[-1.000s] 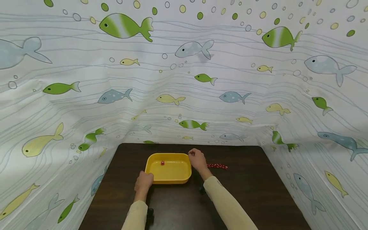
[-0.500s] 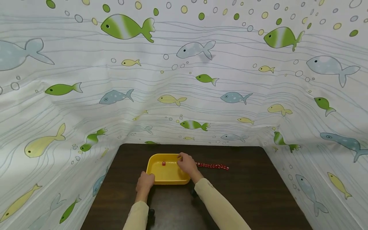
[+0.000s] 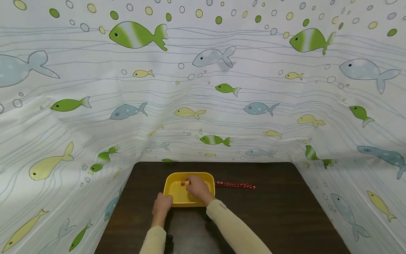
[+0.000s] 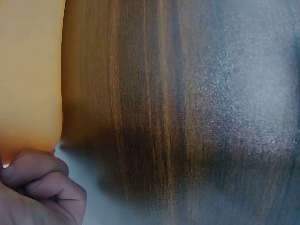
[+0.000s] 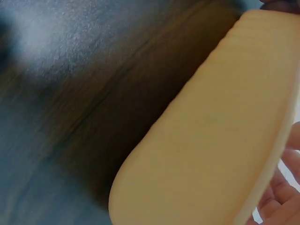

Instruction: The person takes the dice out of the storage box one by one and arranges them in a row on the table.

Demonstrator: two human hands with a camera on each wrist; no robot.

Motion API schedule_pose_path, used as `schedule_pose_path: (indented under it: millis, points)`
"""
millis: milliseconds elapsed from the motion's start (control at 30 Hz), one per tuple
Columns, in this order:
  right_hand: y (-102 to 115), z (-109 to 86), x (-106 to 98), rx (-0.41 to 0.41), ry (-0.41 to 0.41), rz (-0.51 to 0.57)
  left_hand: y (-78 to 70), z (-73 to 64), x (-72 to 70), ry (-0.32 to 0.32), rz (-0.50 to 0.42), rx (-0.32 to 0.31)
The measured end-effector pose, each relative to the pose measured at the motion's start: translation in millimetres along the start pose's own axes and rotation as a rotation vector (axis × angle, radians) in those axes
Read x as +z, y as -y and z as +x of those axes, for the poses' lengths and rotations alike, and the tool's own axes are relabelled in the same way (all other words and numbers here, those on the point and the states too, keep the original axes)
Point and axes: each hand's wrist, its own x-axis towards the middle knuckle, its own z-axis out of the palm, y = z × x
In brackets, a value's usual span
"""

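Note:
A yellow plastic tray lies on the dark tabletop in the head view. My left hand grips its near left corner; the left wrist view shows the curled fingers against the tray's wall. One red die sits inside the tray, towards the left. Over the inside, just right of that die, is my right hand, thumb and forefinger bent towards each other. Whether anything is between them cannot be seen. In the right wrist view the tray's wall hides part of this hand.
A row of several red dice runs rightwards from the tray's right side. The brown wood-grain table reaches back to a white fish-printed cloth that hangs behind and at both sides.
My right hand has moved left from the tray's right rim to over its inside, near the die. The left hand keeps its grip. The head view has shifted slightly.

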Motion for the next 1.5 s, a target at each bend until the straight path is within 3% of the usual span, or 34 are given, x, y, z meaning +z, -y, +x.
schedule_pose_path:
  millis: [200,267,500,767,1233,1500]
  points:
    - [9,3.8,14,-0.072,-0.003,-0.242,2.8,2.1,-0.7,-0.008,0.005,-0.001]
    - [12,4.6,18,-0.077,-0.004,-0.276,3.7,1.6,-1.0,-0.009,0.004,-0.005]
    - [15,5.8,19,-0.040,0.034,-0.216,2.4,2.6,2.5,-0.001,0.023,-0.004]
    - [9,8.8,21,-0.017,0.076,-0.227,2.0,2.3,7.1,-0.008,0.037,-0.002]
    - [10,11.6,33,-0.107,0.020,-0.412,-0.6,-5.6,6.6,-0.034,0.022,0.006]
    - [22,6.5,30,-0.169,-0.026,-0.442,-1.2,-5.7,1.3,-0.054,0.017,0.000]
